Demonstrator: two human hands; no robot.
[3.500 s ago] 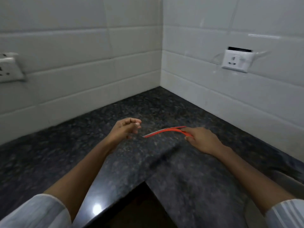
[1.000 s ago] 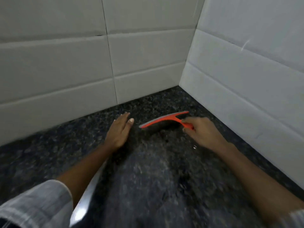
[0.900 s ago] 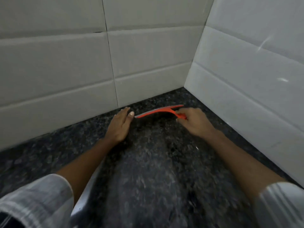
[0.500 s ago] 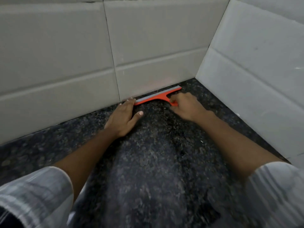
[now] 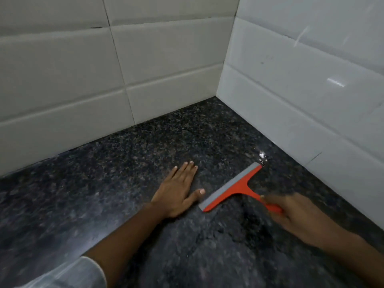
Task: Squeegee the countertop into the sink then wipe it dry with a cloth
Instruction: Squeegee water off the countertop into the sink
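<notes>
An orange squeegee (image 5: 232, 189) with a grey rubber blade lies blade-down on the dark speckled granite countertop (image 5: 145, 146). My right hand (image 5: 295, 215) grips its handle at the lower right and looks blurred. My left hand (image 5: 178, 190) rests flat on the counter, fingers spread, its thumb close to the blade's near end. A few bright water drops (image 5: 261, 155) glint just beyond the blade's far end. No sink or cloth shows in this view.
White tiled walls meet in a corner (image 5: 216, 96) at the back of the counter, one wall (image 5: 83, 80) to the left and one (image 5: 311, 90) to the right. Granite stretches between the walls and my arms.
The squeegee was against the left wall's base half a second ago; my right hand has pulled it back toward me and to the right. My left hand stays flat on the counter.
</notes>
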